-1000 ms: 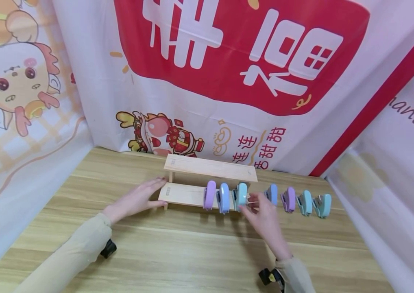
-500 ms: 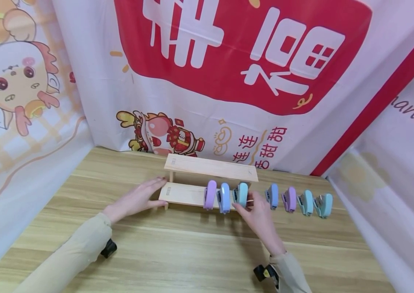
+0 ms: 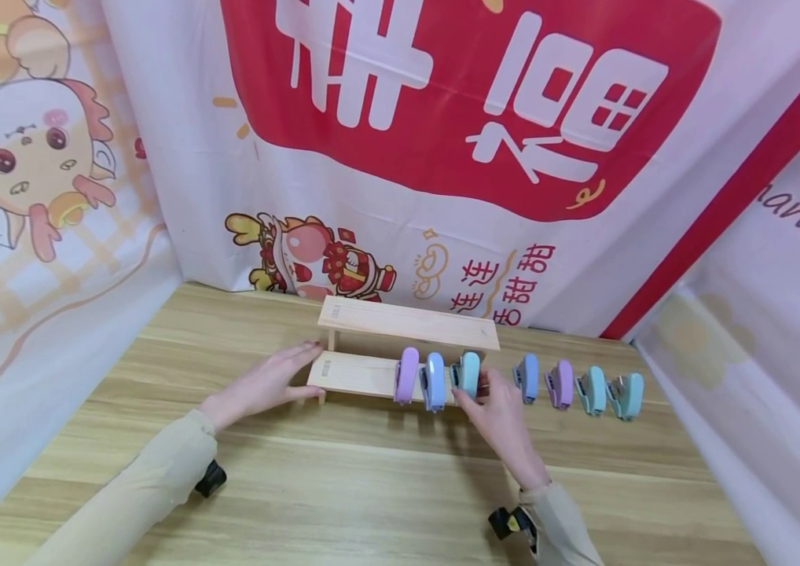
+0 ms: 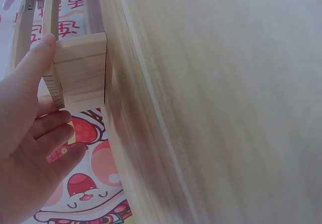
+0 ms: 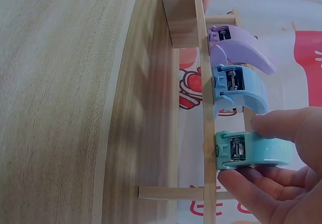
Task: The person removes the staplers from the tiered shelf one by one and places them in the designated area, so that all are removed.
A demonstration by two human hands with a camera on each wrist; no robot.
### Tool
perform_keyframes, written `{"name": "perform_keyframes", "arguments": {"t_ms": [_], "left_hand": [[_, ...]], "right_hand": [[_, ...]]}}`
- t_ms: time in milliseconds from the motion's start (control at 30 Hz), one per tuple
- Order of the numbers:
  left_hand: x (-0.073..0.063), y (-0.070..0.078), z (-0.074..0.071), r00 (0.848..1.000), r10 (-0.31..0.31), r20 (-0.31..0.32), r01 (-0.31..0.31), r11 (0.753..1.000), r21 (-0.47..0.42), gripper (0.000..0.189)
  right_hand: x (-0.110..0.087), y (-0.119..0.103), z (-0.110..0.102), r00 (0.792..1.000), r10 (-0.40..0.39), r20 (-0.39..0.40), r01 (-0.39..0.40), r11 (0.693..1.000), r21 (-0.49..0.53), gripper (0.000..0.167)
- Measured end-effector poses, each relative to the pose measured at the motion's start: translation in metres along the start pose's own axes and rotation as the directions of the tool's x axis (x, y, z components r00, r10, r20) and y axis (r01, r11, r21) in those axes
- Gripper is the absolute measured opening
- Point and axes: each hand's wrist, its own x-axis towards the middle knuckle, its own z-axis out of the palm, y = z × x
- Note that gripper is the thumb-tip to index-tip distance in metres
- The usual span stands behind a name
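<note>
Wood-grain table (image 3: 343, 487) carries a two-tier wooden shelf (image 3: 357, 374) toward the back. Right of it, directly on the tabletop, four staplers in a line, left to right: table blue stapler (image 3: 526, 378), table purple stapler (image 3: 560, 384), two teal ones (image 3: 592, 390) close together. Shelf's lower tier carries three, side by side, crosswise: shelf purple stapler (image 3: 407, 375), shelf blue stapler (image 3: 433, 380), shelf teal stapler (image 3: 467, 373).

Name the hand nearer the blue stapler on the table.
Right. The right hand is just left of the blue stapler, its grip on a teal stapler; the left hand is at the left end of the shelf.
</note>
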Motion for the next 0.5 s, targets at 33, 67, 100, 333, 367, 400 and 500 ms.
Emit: {"name": "perform_keyframes", "arguments": {"t_ms": [33, 67, 100, 333, 367, 400, 500], "left_hand": [[-0.0002, 0.0, 0.0001, 1.0, 0.001, 0.0, -0.001, 1.0, 0.0, 0.08], [-0.0003, -0.0001, 0.0003, 1.0, 0.001, 0.0, -0.001, 1.0, -0.001, 0.08], [-0.0004, -0.0001, 0.0004, 1.0, 0.0, 0.001, 0.0, 1.0, -0.004, 0.08], [-0.0001, -0.0007, 0.0015, 1.0, -0.001, -0.006, 0.001, 1.0, -0.006, 0.081], [0.0, -0.001, 0.0018, 1.0, 0.0, -0.008, 0.0, 1.0, -0.004, 0.081], [0.0, -0.0011, 0.002, 1.0, 0.001, -0.009, -0.001, 1.0, -0.003, 0.08], [0.0004, -0.0007, 0.0018, 1.0, 0.007, -0.012, -0.007, 1.0, -0.002, 0.08]], "right_hand": [[0.0001, 0.0, -0.0001, 1.0, 0.002, 0.0, -0.002, 1.0, -0.002, 0.037], [0.0002, 0.0002, -0.0001, 1.0, 0.003, 0.0, -0.003, 1.0, -0.005, 0.036], [0.0003, 0.0004, -0.0001, 1.0, 0.005, 0.0, -0.005, 1.0, -0.005, 0.036], [0.0007, 0.0013, -0.0005, 1.0, 0.009, -0.005, -0.009, 1.0, -0.011, 0.034], [0.0006, 0.0016, -0.0004, 1.0, 0.007, -0.009, -0.007, 1.0, -0.011, 0.034], [0.0005, 0.0019, -0.0003, 1.0, 0.005, -0.012, -0.005, 1.0, -0.013, 0.034], [0.0001, 0.0022, -0.001, 1.0, -0.002, -0.022, 0.001, 1.0, -0.015, 0.034]]}}
